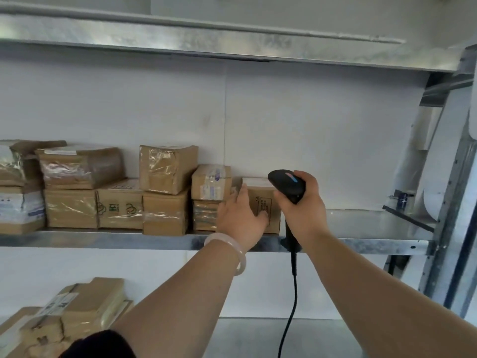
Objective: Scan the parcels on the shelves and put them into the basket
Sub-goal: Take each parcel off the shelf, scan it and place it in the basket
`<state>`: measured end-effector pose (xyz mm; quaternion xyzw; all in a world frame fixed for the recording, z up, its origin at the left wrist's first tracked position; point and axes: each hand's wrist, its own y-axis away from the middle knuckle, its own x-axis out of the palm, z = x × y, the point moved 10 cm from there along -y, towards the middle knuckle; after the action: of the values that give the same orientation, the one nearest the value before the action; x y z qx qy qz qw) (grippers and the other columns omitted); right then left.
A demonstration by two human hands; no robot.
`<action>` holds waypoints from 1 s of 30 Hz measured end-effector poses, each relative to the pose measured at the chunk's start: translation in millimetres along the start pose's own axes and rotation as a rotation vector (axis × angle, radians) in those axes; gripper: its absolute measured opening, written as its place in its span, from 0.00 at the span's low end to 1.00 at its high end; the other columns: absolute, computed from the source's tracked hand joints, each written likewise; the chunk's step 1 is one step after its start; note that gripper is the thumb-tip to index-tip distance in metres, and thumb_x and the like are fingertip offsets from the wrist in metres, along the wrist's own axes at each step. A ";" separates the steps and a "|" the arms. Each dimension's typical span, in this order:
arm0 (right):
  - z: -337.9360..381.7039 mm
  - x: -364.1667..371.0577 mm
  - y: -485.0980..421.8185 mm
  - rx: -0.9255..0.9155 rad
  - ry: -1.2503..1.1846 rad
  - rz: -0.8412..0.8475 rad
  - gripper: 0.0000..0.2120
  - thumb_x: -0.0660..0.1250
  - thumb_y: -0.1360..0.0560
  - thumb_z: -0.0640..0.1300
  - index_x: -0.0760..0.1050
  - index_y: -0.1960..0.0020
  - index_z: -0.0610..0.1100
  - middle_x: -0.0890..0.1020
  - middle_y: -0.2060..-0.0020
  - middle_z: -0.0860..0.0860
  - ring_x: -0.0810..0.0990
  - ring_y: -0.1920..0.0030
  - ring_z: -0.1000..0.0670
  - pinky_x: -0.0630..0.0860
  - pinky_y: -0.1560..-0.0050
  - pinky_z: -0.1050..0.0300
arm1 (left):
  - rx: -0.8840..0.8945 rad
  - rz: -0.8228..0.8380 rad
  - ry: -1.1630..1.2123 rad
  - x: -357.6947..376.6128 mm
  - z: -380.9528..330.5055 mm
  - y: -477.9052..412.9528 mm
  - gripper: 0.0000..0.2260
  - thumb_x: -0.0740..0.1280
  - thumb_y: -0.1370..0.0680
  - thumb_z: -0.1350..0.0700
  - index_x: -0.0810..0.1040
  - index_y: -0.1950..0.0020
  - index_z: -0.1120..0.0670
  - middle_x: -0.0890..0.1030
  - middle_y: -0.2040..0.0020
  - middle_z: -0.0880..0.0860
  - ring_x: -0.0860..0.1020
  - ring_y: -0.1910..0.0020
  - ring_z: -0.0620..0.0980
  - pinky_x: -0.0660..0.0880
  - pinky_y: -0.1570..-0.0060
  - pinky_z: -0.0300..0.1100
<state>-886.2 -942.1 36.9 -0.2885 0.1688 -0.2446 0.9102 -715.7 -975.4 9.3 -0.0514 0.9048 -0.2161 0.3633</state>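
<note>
While my left hand (241, 215) clamps its fingers (263, 216) on the end parcel (263, 197) on the mid-frame shelf (361, 239) and my right hand (303, 210) grips the scanner (285, 183), a skewed pull could topple the neighbouring stack (210, 192).

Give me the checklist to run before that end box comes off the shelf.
1. Left hand grips the box, fingers at its left side, thumb on the front: ok.
2. Right hand holds the scanner: ok.
3. Scanner aimed at the label on top of the box: cannot tell.
4. Nothing stacked on the box: ok.
5. Cable hangs in front of the shelf, clear of the box: ok.
6. Basket ready to receive it: cannot tell, it is not in view.
</note>
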 end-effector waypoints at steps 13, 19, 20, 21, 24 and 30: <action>-19.4 -19.1 -9.8 0.024 -0.100 -0.068 0.23 0.71 0.26 0.47 0.64 0.39 0.64 0.76 0.53 0.68 0.78 0.55 0.66 0.71 0.64 0.74 | -0.044 -0.111 0.047 1.6 -10.9 -1.7 0.33 0.62 0.20 0.44 0.52 0.19 0.48 0.60 0.22 0.53 0.57 0.23 0.56 0.62 0.25 0.54; -19.9 -26.3 -15.1 0.054 -0.093 -0.060 0.24 0.71 0.26 0.49 0.64 0.36 0.61 0.75 0.54 0.66 0.77 0.57 0.63 0.69 0.65 0.72 | -0.069 -0.118 0.181 2.5 -18.9 -5.1 0.28 0.64 0.20 0.46 0.60 0.21 0.48 0.67 0.28 0.53 0.68 0.30 0.55 0.72 0.34 0.52; -20.8 -24.9 -15.7 0.065 -0.099 -0.049 0.24 0.71 0.26 0.49 0.64 0.35 0.61 0.75 0.54 0.66 0.77 0.56 0.62 0.68 0.64 0.71 | -0.062 -0.117 0.223 3.7 -20.6 -5.2 0.26 0.64 0.20 0.47 0.62 0.22 0.49 0.69 0.30 0.53 0.71 0.33 0.54 0.75 0.37 0.50; -21.8 -23.3 -15.6 0.074 -0.107 -0.040 0.24 0.71 0.26 0.49 0.64 0.35 0.60 0.75 0.54 0.65 0.77 0.55 0.60 0.69 0.63 0.69 | -0.056 -0.117 0.264 4.7 -21.9 -4.7 0.25 0.64 0.20 0.48 0.63 0.24 0.49 0.71 0.32 0.52 0.73 0.38 0.51 0.76 0.43 0.45; -23.2 -25.8 -10.7 0.076 -0.134 -0.047 0.24 0.72 0.26 0.50 0.64 0.36 0.61 0.75 0.53 0.65 0.79 0.53 0.57 0.73 0.59 0.65 | -0.060 -0.131 0.365 6.2 -23.3 0.4 0.21 0.64 0.19 0.50 0.65 0.27 0.49 0.74 0.36 0.49 0.72 0.47 0.46 0.70 0.55 0.36; -24.1 -50.9 14.0 0.066 -0.258 -0.115 0.24 0.73 0.28 0.49 0.66 0.39 0.64 0.78 0.53 0.67 0.81 0.52 0.59 0.81 0.50 0.54 | -0.038 -0.231 0.575 3.8 -27.4 24.4 0.17 0.67 0.20 0.48 0.71 0.33 0.49 0.76 0.38 0.47 0.76 0.41 0.47 0.75 0.52 0.32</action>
<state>-934.1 -915.2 18.1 -0.2968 0.0255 -0.2628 0.9177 -735.5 -944.6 14.0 -0.0973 0.9626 -0.2445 0.0642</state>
